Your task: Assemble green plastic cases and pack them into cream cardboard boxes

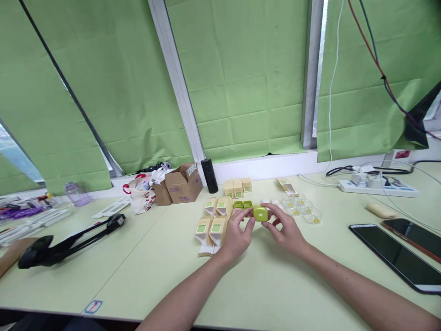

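Between my two hands is a small, glossy yellow-green case point(260, 214) with rounded corners, raised a little above the table. The fingertips of my left hand point(238, 233) pinch its left side. On its right side, the thumb and fingers of my right hand point(286, 231) close against it. More green cases point(243, 204) lie just behind my left hand, partly covered by it. Several small open cartons point(216, 228) with green-square labels stand left of my left hand. Past my right hand are clear round plastic pieces point(303, 207) with yellow centres.
Closed cartons point(237, 188) and a black cylinder point(209, 176) stand near the window wall. A cardboard box point(184, 184) and cloth bag point(140, 195) are further left, with a black strap-like frame point(74, 243). Rightward lie a power strip point(379, 187) and a phone point(398, 257).
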Demonstrator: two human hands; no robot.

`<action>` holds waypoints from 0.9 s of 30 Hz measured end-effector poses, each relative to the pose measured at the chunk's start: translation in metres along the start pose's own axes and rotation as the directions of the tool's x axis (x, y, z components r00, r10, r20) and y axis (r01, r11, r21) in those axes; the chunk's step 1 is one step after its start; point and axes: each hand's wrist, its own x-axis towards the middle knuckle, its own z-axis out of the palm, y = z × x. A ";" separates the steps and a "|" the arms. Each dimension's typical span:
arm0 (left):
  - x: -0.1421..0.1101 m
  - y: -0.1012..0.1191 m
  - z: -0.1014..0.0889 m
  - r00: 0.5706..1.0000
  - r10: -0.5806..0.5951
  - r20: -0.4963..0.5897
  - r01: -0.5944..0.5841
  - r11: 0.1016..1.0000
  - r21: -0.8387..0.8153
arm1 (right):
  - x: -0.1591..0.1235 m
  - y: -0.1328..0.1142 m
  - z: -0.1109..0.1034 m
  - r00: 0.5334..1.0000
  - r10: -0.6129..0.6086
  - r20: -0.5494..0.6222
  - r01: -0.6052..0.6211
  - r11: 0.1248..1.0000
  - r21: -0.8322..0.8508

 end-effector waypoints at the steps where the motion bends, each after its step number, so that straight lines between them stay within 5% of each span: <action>1: 0.000 0.000 -0.001 1.000 0.014 -0.002 -0.014 1.000 0.011 | 0.000 0.000 0.000 1.000 0.010 0.002 -0.010 1.000 0.015; 15: 0.001 -0.008 -0.004 0.968 0.251 0.000 -0.240 0.925 0.296 | 0.002 -0.005 0.001 0.995 0.093 0.045 -0.099 0.983 0.152; 27: 0.003 -0.007 -0.008 0.872 0.477 0.110 -0.467 0.745 0.476 | 0.002 -0.009 0.000 0.989 0.096 0.113 -0.114 0.979 0.172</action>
